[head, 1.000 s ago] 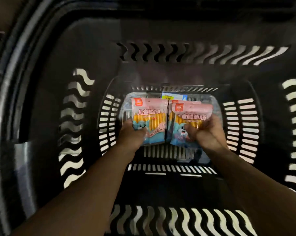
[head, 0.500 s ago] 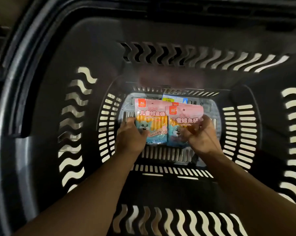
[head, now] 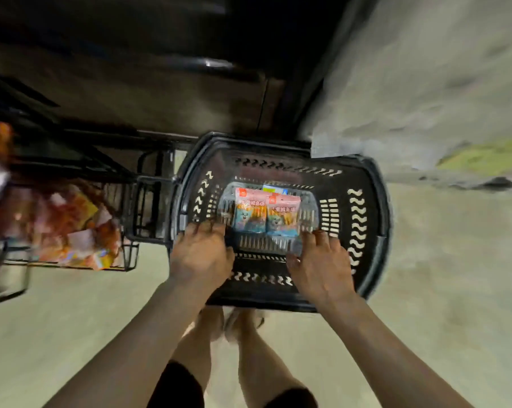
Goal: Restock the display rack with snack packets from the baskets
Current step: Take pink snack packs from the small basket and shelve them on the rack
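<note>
- A black basket [head: 380, 207] sits on the floor [head: 440, 290] right in front of your feet [head: 237, 322].
- Two snack packets lie flat at the bottom of the basket, side by side and touching.
- The left packet [head: 249, 213] and the right packet [head: 282, 216] are both pink on top and blue below, with a little cartoon animal on them.
- A small blue and yellow thing [head: 274, 189] peeks out from behind the packets. It is too small to tell what it is.
- Your left hand [head: 201, 254] is over the near left side of the basket. Its grip is let go: the fingers are spread out and hold nothing.
- Your right hand [head: 319, 266] is over the near right side. Its grip is let go too, with the fingers spread and nothing in them.
- Neither hand touches the packets.
- The wire display rack [head: 148, 207] stands just beside the basket, on your left.
- Lots of orange and pink snack bags [head: 66, 225] sit in the rack, but they look blurry.
</note>
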The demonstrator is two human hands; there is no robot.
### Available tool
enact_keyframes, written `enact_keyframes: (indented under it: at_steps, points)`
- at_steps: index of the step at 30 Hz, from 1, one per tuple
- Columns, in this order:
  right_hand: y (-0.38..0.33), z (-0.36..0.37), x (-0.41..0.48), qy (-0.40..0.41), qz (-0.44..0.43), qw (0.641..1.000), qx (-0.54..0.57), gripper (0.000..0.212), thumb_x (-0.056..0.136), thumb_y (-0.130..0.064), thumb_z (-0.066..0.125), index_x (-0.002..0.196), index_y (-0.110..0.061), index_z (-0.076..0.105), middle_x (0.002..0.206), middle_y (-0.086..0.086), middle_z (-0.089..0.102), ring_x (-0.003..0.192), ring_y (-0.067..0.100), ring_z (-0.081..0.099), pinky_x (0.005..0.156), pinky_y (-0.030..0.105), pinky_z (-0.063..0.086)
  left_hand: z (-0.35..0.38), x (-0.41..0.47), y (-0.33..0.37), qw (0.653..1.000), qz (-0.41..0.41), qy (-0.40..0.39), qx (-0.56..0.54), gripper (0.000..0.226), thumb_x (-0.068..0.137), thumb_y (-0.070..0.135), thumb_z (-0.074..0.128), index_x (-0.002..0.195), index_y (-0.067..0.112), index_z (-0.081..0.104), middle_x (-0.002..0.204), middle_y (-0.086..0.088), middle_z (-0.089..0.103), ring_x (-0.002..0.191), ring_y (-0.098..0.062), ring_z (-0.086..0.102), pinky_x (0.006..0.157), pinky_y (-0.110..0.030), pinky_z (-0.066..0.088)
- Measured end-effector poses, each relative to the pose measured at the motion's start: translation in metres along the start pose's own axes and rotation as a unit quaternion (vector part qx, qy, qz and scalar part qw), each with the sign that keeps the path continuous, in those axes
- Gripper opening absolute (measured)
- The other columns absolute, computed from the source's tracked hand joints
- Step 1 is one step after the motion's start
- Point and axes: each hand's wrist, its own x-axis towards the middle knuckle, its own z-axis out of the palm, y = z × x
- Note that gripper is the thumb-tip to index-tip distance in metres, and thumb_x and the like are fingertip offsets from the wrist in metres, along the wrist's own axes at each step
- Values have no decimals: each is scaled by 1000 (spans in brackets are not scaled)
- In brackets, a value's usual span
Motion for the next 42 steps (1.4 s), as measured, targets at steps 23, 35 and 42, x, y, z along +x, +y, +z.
enact_keyframes:
  at_steps: [23, 35, 42]
  points:
    - [-69, -334, -298, 230, -112, 967, -15, 55, 80, -51, 71, 118, -12, 69, 104, 8, 71, 90, 32, 68, 76, 45, 57, -301, -367, -50, 964, -4, 264, -10, 40, 98, 49, 54, 131, 27, 61, 131, 4, 64, 126, -22, 54, 105, -40, 42]
    - [-107, -351, -300, 344, -235, 909, -1, 57, 87, -51, 42, 110, -8, 73, 96, 9, 70, 80, 30, 67, 68, 41, 57, -308, -402, -87, 946, -61, 313, -59, 57, 102, 53, 44, 155, 31, 37, 151, 10, 48, 136, -17, 45, 110, -36, 38]
    - [-179, -350, -298, 328, -229, 916, -27, 54, 83, -47, 62, 115, -5, 71, 99, 10, 70, 80, 29, 66, 68, 41, 56, -311, -397, -159, 947, -71, 302, -79, 46, 96, 49, 57, 135, 25, 59, 130, 2, 65, 118, -24, 58, 98, -39, 47]
